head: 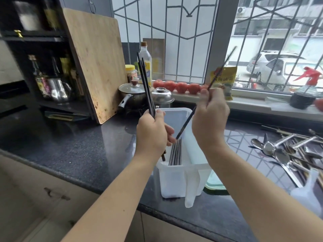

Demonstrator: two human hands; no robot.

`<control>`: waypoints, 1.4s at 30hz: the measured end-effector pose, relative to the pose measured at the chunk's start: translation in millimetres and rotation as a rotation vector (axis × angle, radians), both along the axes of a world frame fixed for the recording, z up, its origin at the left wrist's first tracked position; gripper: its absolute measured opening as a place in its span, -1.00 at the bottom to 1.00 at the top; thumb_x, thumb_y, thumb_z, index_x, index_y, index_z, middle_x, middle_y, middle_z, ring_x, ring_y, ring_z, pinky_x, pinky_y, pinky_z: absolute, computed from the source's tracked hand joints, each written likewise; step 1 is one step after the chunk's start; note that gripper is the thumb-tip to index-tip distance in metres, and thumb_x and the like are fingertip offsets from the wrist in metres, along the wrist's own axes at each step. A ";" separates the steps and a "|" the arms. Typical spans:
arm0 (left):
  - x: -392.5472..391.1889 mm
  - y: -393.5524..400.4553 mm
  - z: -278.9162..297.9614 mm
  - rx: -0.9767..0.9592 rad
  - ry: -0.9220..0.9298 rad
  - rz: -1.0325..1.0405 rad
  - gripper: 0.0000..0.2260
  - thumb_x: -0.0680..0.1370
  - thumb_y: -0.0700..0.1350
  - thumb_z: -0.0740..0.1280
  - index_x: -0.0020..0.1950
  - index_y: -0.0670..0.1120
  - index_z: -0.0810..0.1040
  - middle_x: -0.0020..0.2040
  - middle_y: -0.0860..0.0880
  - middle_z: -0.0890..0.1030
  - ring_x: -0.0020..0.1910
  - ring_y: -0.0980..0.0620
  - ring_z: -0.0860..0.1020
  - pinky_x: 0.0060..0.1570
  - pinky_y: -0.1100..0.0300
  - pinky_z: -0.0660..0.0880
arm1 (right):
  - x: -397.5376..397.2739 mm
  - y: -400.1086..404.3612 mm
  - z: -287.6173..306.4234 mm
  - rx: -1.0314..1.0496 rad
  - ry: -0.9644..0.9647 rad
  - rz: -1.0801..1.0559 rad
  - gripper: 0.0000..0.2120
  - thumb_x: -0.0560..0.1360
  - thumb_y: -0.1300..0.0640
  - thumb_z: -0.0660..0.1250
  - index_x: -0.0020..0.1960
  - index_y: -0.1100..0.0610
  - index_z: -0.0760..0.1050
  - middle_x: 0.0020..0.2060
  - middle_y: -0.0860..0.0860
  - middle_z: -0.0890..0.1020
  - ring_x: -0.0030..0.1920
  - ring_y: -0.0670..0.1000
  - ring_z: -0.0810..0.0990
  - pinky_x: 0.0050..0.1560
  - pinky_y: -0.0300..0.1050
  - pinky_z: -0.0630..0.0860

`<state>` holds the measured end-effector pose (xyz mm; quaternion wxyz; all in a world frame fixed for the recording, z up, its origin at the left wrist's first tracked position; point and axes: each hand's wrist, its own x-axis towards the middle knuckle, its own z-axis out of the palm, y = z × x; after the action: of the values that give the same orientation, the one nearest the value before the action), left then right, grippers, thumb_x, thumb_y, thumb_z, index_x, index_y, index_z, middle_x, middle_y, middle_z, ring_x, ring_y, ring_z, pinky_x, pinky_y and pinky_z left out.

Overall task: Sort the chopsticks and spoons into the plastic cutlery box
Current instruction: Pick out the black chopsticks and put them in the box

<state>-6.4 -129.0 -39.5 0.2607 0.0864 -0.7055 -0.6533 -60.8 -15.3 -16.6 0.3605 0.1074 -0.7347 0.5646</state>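
Single head view, looking forward-down over countertop (73, 140) toward window (174, 41), close range.

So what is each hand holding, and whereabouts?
The left hand grips a bundle of dark chopsticks near their lower end. The right hand pinches a single chopstick around its middle.

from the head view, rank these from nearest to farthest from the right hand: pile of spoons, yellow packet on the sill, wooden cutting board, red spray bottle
From the right hand:
1. Yellow packet, just above it on the windowsill.
2. Pile of spoons, lower right on the counter.
3. Red spray bottle and wooden cutting board, far right and far left; too close to call.
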 end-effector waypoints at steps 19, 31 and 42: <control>-0.4 0.8 -0.7 -0.115 0.006 -0.049 -0.79 0.75 -0.02 0.11 0.03 -0.07 0.46 -0.41 -0.11 0.60 -0.55 -0.04 0.52 -0.55 0.21 0.40 | -1.8 -12.6 -14.7 0.584 -0.438 0.100 -0.78 0.59 0.24 0.17 0.20 0.12 0.47 -0.03 0.06 0.54 -0.02 0.20 0.60 0.01 0.16 0.61; 7.3 3.2 1.0 -0.171 0.066 -0.190 -0.79 0.75 0.04 0.14 0.11 0.01 0.53 -0.36 -0.12 0.60 -0.52 -0.06 0.54 -0.51 0.19 0.44 | 15.6 -10.4 -1.2 0.181 -0.232 0.576 -0.77 0.67 0.06 0.24 -0.02 0.18 0.58 -0.27 0.22 0.63 -0.48 0.20 0.54 -0.54 0.03 0.48; 11.6 3.8 -4.8 -0.119 0.146 -0.001 -0.77 0.76 -0.01 0.08 -0.01 -0.07 0.38 -0.34 -0.19 0.58 -0.55 -0.10 0.49 -0.54 0.20 0.42 | -4.0 5.9 3.3 -0.312 -0.099 -0.021 -0.78 0.64 -0.06 0.11 -0.11 -0.01 0.41 -0.31 0.06 0.57 -0.27 0.21 0.60 -0.19 0.28 0.56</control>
<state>5.2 -125.2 -44.3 0.3160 0.0223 -0.7223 -0.6147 -64.7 -9.4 -13.3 0.3418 0.0145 -0.6562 0.6726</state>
